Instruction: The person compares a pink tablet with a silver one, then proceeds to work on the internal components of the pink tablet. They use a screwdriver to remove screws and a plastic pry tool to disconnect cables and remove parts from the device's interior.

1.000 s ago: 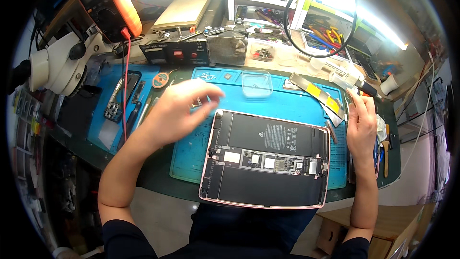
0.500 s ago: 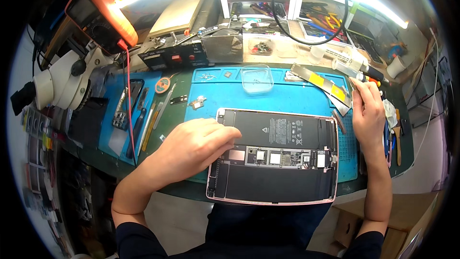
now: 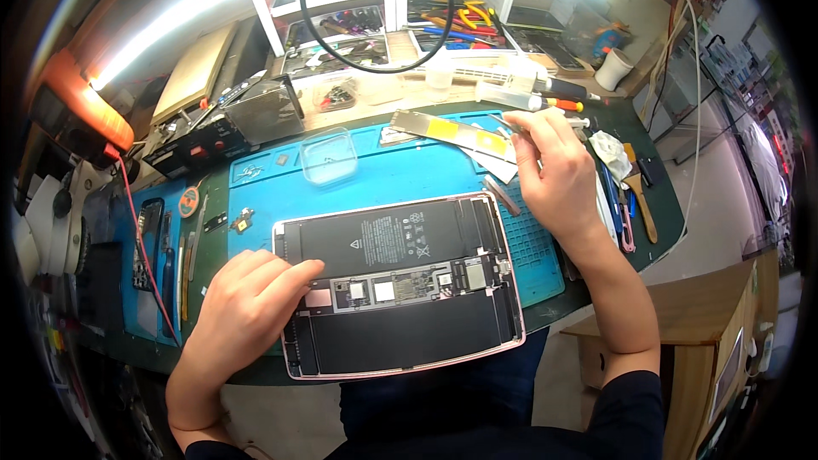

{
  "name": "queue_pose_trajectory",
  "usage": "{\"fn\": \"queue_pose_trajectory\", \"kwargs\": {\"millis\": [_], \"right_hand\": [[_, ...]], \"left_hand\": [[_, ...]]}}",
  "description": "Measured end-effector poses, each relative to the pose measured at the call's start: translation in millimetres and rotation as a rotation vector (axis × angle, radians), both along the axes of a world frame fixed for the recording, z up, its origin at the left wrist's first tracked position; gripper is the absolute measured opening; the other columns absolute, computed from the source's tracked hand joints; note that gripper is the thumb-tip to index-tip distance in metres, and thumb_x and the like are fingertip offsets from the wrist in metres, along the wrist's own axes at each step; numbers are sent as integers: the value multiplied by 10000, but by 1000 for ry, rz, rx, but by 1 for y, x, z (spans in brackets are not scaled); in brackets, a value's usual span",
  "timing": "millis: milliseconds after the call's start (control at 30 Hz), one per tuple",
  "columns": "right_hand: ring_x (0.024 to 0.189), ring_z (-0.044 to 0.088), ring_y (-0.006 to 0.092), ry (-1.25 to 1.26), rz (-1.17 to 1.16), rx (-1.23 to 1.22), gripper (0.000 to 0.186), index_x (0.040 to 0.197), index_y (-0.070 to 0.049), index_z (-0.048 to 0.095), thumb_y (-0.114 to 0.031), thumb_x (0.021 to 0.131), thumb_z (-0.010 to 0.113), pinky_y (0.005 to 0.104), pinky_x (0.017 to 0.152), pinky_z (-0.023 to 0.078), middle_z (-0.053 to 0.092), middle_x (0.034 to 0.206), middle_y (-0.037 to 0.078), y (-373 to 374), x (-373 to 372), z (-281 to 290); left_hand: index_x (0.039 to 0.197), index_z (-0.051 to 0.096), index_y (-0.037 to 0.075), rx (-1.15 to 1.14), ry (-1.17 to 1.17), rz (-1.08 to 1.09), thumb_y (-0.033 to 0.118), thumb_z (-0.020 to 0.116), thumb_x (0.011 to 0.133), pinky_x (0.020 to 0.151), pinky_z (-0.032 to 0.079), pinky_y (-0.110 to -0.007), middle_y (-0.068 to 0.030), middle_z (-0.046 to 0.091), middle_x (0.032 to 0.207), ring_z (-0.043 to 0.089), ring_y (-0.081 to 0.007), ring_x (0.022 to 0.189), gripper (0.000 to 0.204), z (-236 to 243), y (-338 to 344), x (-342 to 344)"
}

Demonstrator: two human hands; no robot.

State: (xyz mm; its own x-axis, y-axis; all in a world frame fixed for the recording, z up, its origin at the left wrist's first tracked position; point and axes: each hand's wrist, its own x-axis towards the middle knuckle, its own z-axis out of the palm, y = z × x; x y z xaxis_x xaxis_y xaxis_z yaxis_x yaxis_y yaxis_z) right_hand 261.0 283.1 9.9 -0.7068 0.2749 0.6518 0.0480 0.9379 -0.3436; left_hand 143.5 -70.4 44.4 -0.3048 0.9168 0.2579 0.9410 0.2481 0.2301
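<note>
Lowered since a second ago from above the blue mat (image 3: 273, 209), the left hand (image 3: 256, 294) rested at the left edge of the opened tablet (image 3: 400, 288), fingers curled; whether it gripped anything, I could not tell. The tablet lay across the mat's front edge, at the counter's (image 3: 545, 315) front edge. Near the mat's back right corner, the right hand (image 3: 558, 166) pinched a thin tool (image 3: 503, 122), mostly hidden.

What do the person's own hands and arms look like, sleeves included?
The left hand and right hand are ungloved, with no ring, watch or wristband visible. Short, very dark sleeves leave both forearms bare.
</note>
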Motion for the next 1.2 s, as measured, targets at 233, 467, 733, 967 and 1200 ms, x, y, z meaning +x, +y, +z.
{"fn": "queue_pose_trajectory", "kwargs": {"millis": [233, 467, 733, 967, 1200], "right_hand": [[889, 700, 344, -8, 29, -13, 137, 1080, -68, 701, -64, 944, 684, 424, 767, 565, 679, 997, 120, 2, 1, 1], [812, 703, 255, 43, -34, -16, 143, 1112, -4, 716, -38, 974, 699, 353, 721, 566, 693, 989, 127, 10, 4, 14], [940, 708, 352, -91, -56, -26, 200, 1149, -36, 727, -67, 957, 681, 436, 818, 561, 676, 1060, 155, 13, 43, 36], [974, 719, 293, -455, -352, 320, 233, 1154, -91, 739, -179, 939, 729, 420, 795, 582, 682, 1038, 102, 43, 94, 11], [916, 706, 274, -423, -215, 199, 458, 1247, -72, 702, -397, 933, 769, 401, 722, 582, 666, 985, 88, -13, 92, 14]], "left_hand": [[1136, 712, 8, 22, 51, -32, 10, 791, 810, 706, 500, -395, -87, 663, 835, 647, -273, 778, 336, -2, 0, -1], [1110, 737, 51, 109, -40, -215, 154, 861, 812, 760, 546, -384, -77, 728, 940, 706, -256, 845, 339, 5, 11, 22], [1188, 735, 5, 44, 444, -376, 230, 771, 877, 740, 529, -289, -90, 678, 1136, 670, -184, 981, 385, -23, 67, 104], [1155, 748, -12, 56, 642, -375, 156, 682, 881, 634, 417, -244, -88, 638, 1041, 609, -172, 913, 328, -24, 78, 123], [1041, 744, 42, 191, 703, -350, 169, 671, 872, 713, 513, -291, -62, 636, 922, 641, -187, 839, 224, -17, 36, 128]]}}
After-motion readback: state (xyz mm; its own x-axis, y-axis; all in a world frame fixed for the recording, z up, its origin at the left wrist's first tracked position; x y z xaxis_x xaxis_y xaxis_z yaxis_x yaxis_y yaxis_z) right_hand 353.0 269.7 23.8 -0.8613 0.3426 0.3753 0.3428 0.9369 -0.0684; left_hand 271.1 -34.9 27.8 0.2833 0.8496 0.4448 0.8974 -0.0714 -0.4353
